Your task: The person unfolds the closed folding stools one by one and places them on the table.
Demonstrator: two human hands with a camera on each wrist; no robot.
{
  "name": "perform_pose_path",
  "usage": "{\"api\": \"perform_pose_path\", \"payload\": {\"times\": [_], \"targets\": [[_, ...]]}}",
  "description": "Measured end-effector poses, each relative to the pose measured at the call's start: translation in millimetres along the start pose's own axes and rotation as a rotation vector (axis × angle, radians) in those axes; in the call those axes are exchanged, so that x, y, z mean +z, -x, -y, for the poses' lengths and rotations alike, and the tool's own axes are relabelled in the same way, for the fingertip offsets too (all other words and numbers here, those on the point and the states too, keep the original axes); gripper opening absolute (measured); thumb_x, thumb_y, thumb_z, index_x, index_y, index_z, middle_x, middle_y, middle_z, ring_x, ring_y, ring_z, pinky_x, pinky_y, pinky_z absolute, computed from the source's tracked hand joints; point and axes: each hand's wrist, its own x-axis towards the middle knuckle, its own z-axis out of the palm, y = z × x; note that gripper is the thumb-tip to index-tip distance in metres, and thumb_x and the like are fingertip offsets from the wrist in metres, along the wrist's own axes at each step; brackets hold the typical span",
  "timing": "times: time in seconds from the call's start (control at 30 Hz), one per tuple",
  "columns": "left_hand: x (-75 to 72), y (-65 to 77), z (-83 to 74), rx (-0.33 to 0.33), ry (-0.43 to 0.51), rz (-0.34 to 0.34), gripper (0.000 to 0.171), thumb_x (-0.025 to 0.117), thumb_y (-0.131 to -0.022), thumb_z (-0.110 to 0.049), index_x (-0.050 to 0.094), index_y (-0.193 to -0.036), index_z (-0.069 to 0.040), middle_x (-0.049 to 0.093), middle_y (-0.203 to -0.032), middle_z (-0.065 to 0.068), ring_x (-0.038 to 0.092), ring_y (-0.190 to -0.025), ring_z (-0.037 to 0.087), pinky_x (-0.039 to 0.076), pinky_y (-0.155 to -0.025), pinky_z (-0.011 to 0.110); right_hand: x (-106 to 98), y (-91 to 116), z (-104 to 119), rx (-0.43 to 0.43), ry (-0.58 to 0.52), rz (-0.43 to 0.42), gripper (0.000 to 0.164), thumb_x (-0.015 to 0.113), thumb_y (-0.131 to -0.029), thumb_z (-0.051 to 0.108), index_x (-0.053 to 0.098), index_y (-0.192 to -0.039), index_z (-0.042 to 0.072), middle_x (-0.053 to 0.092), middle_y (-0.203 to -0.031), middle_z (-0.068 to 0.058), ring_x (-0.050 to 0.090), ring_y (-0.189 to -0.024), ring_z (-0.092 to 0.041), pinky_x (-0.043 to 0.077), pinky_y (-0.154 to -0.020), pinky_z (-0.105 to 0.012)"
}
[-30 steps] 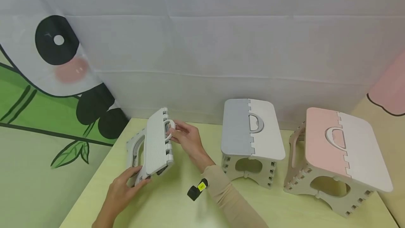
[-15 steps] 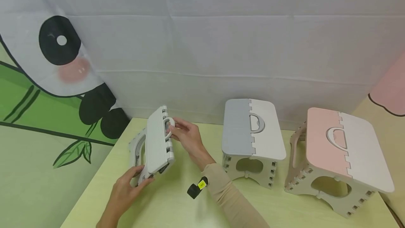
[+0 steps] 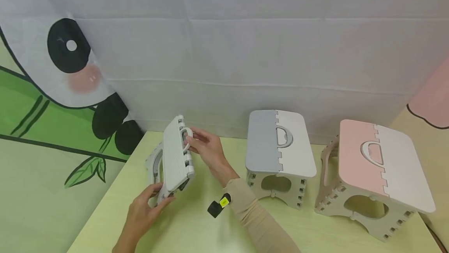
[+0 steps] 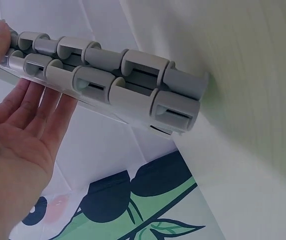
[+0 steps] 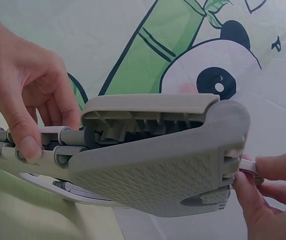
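Note:
A white-and-grey folding step stool (image 3: 175, 155), partly folded, stands tilted at the left of the table in the head view. My right hand (image 3: 210, 149) pinches its small carry handle (image 3: 188, 138) between thumb and fingers. With thumb and fingers on either side, my left hand (image 3: 142, 210) grips the stool's lower near edge. In the left wrist view, hinge knuckles (image 4: 98, 85) run along that edge, the fingers beneath it. The right wrist view shows the textured top panel (image 5: 152, 180) and the folded legs inside the gap behind it.
A blue-grey and white folding stool (image 3: 280, 144) stands unfolded right of centre. Farther right is a larger pink and white stool (image 3: 382, 163), also unfolded. A pale cloth backdrop (image 3: 224, 50) rises behind the light green table (image 3: 196, 225).
Both hands and the stool have shifted slightly right and up in the head view, keeping their grips. The other two stools stay put.

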Motion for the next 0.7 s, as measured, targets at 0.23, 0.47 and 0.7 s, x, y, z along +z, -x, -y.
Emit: {"api": "perform_pose_path", "payload": {"times": [0.23,0.47,0.7], "targets": [[0.0,1.9,-5.3,-0.016,0.021,-0.010,0.050,0.096,-0.069,-0.011,0.071,-0.111,-0.004,0.076,-0.103,0.009,0.072,-0.086,0.030,0.059,-0.067,0.045,0.9,-1.0,4.9,0.004,0.021,0.015,0.043,0.073,-0.097,0.010,0.063,-0.139,0.004,0.069,-0.126,-0.011,0.071,-0.109,-0.022,0.060,-0.089,-0.030],[2.3,3.0,-7.6,-0.012,0.030,-0.036,0.051,0.097,-0.067,-0.011,0.072,-0.112,-0.006,0.076,-0.104,0.008,0.072,-0.085,0.028,0.060,-0.068,0.041,2.1,-1.4,9.3,-0.014,0.047,0.040,0.042,0.072,-0.098,0.012,0.064,-0.138,0.005,0.070,-0.125,-0.011,0.072,-0.108,-0.021,0.060,-0.089,-0.030],[5.2,3.4,-13.6,-0.049,0.053,-0.025,0.049,0.096,-0.069,-0.010,0.071,-0.111,-0.006,0.076,-0.105,0.006,0.072,-0.087,0.025,0.056,-0.075,0.020,2.6,-1.1,13.8,-0.025,0.054,0.058,0.041,0.072,-0.098,0.011,0.064,-0.138,0.005,0.070,-0.126,-0.011,0.072,-0.108,-0.022,0.059,-0.089,-0.030]]}}
